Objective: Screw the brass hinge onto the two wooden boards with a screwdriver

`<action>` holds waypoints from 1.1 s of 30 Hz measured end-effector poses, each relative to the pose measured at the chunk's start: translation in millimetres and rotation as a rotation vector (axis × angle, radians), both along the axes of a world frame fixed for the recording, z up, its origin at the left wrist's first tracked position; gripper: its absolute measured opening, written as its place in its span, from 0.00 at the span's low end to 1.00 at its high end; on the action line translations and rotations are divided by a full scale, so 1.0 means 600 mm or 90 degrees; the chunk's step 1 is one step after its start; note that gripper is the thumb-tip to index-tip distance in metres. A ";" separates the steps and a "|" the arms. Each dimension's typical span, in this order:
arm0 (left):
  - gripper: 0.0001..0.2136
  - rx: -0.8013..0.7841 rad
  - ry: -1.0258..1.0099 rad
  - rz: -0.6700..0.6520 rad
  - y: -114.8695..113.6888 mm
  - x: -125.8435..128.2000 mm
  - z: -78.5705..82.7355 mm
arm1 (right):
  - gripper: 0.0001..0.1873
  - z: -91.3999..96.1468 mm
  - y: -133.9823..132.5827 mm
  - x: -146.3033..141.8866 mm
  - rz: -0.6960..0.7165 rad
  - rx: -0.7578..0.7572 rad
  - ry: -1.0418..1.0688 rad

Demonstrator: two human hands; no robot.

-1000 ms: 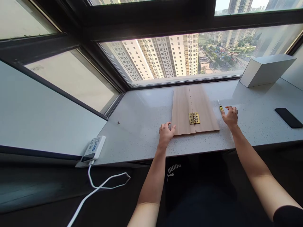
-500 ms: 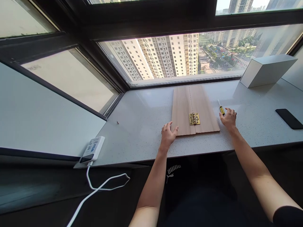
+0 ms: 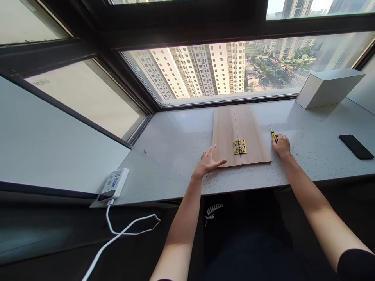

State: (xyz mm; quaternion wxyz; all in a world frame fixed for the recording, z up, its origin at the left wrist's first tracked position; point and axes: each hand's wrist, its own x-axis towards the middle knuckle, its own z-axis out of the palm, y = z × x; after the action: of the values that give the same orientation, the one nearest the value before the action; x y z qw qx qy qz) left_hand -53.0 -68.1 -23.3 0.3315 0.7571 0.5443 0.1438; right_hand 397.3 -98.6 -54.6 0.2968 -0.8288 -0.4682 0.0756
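Observation:
Two wooden boards (image 3: 234, 128) lie side by side on the grey speckled sill (image 3: 175, 156), joined near their front edge by a brass hinge (image 3: 240, 146). My left hand (image 3: 210, 160) is open, fingers stretched, its thumb reaching onto the front left corner of the left board. My right hand (image 3: 281, 146) rests just right of the boards, fingers curled over the handle of a small yellow and black screwdriver (image 3: 272, 132) whose tip points away from me.
A white box (image 3: 328, 88) stands at the back right by the window. A black phone (image 3: 356, 146) lies at the right. A white device (image 3: 113, 185) with a cable sits at the sill's left front edge. A tiny screw (image 3: 144, 151) lies to the left.
My left hand has opened and slid right onto the board's corner. My right hand has moved left and closed over the screwdriver handle.

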 end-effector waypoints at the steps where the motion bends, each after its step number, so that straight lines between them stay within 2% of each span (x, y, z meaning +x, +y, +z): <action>1: 0.65 -0.015 0.014 -0.018 0.003 -0.002 0.004 | 0.21 0.001 0.003 0.004 0.000 0.003 0.007; 3: 0.72 -0.042 0.040 -0.039 0.007 -0.006 0.008 | 0.17 0.001 0.007 0.003 0.000 0.019 0.018; 5: 0.75 -0.052 0.055 -0.050 0.005 -0.006 0.004 | 0.18 -0.003 0.005 -0.016 0.011 0.048 0.020; 9: 0.74 -0.016 0.057 -0.045 -0.003 -0.002 -0.012 | 0.24 -0.022 -0.008 -0.092 0.082 0.100 0.003; 11: 0.73 0.002 0.050 -0.038 -0.006 0.000 -0.019 | 0.21 -0.030 -0.016 -0.126 0.130 0.099 -0.008; 14: 0.71 0.019 0.036 -0.030 -0.007 0.002 -0.026 | 0.22 -0.036 -0.028 -0.142 0.161 0.083 -0.024; 17: 0.70 0.037 0.023 -0.044 -0.006 0.012 -0.033 | 0.36 -0.039 -0.039 -0.112 0.136 0.068 -0.035; 19: 0.69 0.056 0.016 -0.066 -0.004 0.025 -0.038 | 0.41 -0.043 -0.044 -0.082 0.134 0.024 -0.038; 25: 0.68 0.066 0.016 -0.118 0.013 0.070 -0.042 | 0.33 -0.055 -0.076 -0.028 0.175 -0.008 -0.068; 29: 0.68 0.072 0.021 -0.162 0.025 0.096 -0.041 | 0.36 -0.056 -0.106 -0.008 0.147 -0.034 -0.086; 33: 0.68 0.086 0.040 -0.203 0.035 0.140 -0.042 | 0.37 -0.047 -0.118 0.031 0.121 -0.057 -0.096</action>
State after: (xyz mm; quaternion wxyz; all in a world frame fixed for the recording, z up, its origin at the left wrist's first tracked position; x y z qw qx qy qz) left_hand 31.0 -47.0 -48.5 0.2812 0.8585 0.4167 0.1016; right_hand 416.1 -169.4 -83.0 0.2151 -0.7962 -0.5621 0.0617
